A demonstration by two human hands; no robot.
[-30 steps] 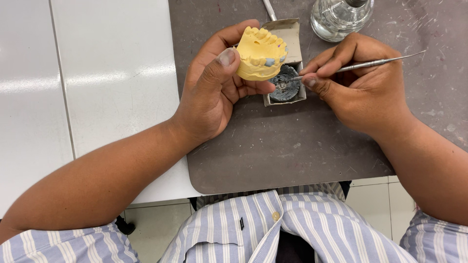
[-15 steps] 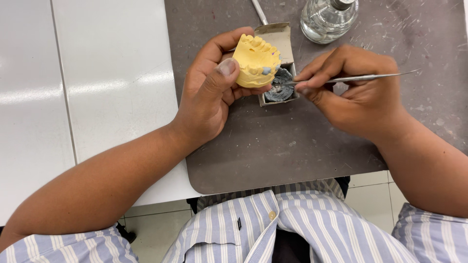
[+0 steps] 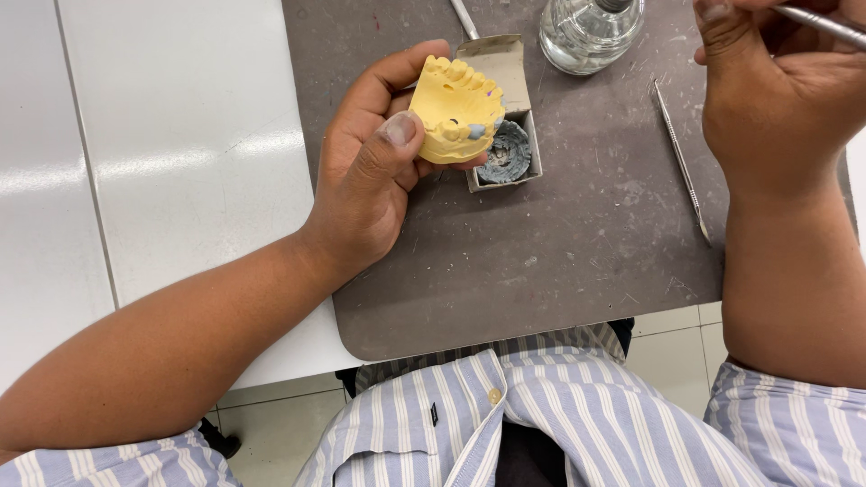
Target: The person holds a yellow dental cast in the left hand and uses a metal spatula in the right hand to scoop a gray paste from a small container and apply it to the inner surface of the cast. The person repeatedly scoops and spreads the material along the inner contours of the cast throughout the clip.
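Your left hand (image 3: 374,180) grasps the yellow dental cast (image 3: 456,108), teeth pointing away from you, just above the small box (image 3: 505,99). Your right hand (image 3: 780,86), well to the right of the cast, pinches a thin metal instrument (image 3: 825,25), its shaft running right.

dental cast (image 3: 456,108): yellow plaster, arch of teeth, small blue-grey patches, tilted above grey mat | metal instrument (image 3: 825,25): thin, silvery, slanted, at top right edge

white tabletop (image 3: 162,153) (glossy, light streaks) | grey mat (image 3: 559,261) | pale tiled floor (image 3: 667,338)
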